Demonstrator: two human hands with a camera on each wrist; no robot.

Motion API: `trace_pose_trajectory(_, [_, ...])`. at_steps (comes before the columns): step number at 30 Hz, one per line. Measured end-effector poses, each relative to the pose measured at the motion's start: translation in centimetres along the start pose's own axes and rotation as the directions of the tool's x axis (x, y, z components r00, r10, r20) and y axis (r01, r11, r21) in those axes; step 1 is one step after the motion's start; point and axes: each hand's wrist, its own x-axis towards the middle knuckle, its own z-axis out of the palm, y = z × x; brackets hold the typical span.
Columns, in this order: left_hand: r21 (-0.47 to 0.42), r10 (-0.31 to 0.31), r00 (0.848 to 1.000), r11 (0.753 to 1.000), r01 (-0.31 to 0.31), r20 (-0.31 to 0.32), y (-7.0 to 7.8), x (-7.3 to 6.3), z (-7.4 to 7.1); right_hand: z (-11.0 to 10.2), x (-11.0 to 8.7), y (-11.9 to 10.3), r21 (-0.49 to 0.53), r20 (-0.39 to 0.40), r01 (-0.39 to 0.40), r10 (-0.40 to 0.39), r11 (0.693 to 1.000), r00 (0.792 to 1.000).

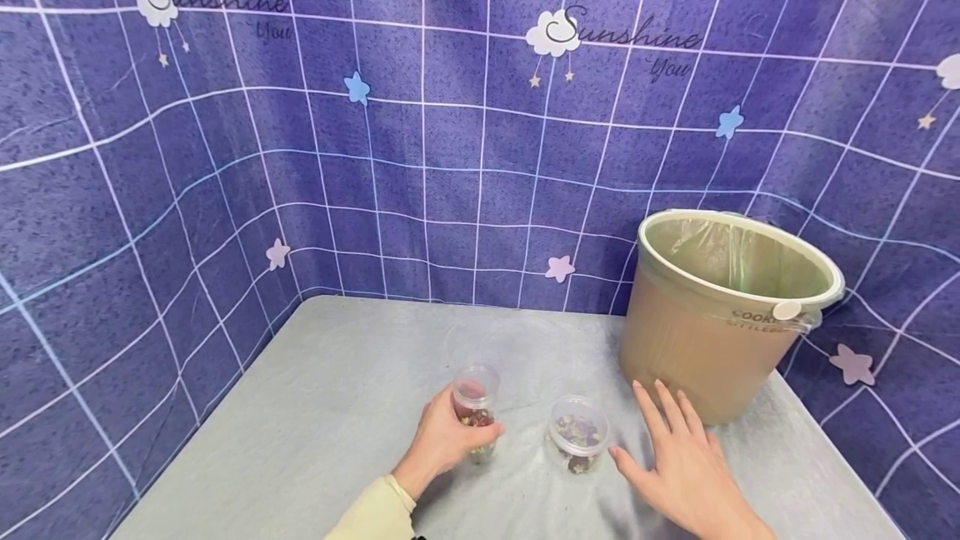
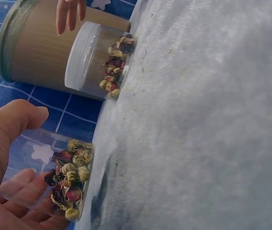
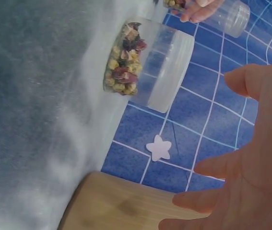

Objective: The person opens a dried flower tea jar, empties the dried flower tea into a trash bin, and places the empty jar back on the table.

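Observation:
My left hand (image 1: 441, 440) grips a tall clear plastic jar (image 1: 476, 384), thumb on the near side and fingers behind it. Dried flower buds (image 2: 70, 179), yellow and dark red, fill the jar's lower part in the left wrist view. To its right, a wider clear jar (image 1: 577, 432) stands upright on the table with similar dried flowers inside and a translucent lid (image 3: 173, 72) on top. My right hand (image 1: 686, 473) is spread with fingers extended, just right of the wider jar, holding nothing. Whether the thumb touches that jar in the head view, I cannot tell.
A tan bucket (image 1: 697, 340) with a plastic liner and a pale rim stands at the back right, beyond my right hand. Grey cloth covers the table (image 1: 360, 365). A blue grid-patterned curtain (image 1: 450, 132) with stars and clouds encloses the back and sides.

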Motion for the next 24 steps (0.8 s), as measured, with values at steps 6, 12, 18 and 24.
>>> trace_pose_trajectory(6, [0.005,-0.011,1.000,1.000,0.011,-0.015,0.7,0.3,-0.5,-0.7,0.7,-0.6,0.014,0.017,-0.007,0.007,1.000,1.000])
trace_pose_trajectory(12, [0.007,0.000,1.000,1.000,0.001,-0.022,1.7,0.7,-1.0,-1.1,1.4,-0.9,0.038,-0.038,0.041,-0.039,0.998,0.999])
trace_pose_trajectory(18, [0.011,0.001,1.000,1.000,-0.001,-0.008,2.4,1.0,-1.3,-1.4,2.0,-1.4,0.052,-0.063,0.070,-0.067,0.996,0.996])
trace_pose_trajectory(24, [0.029,-0.004,1.000,1.000,0.005,-0.021,3.0,1.4,-1.6,-2.0,3.1,-2.3,0.092,-0.038,0.081,-0.078,0.992,0.996])
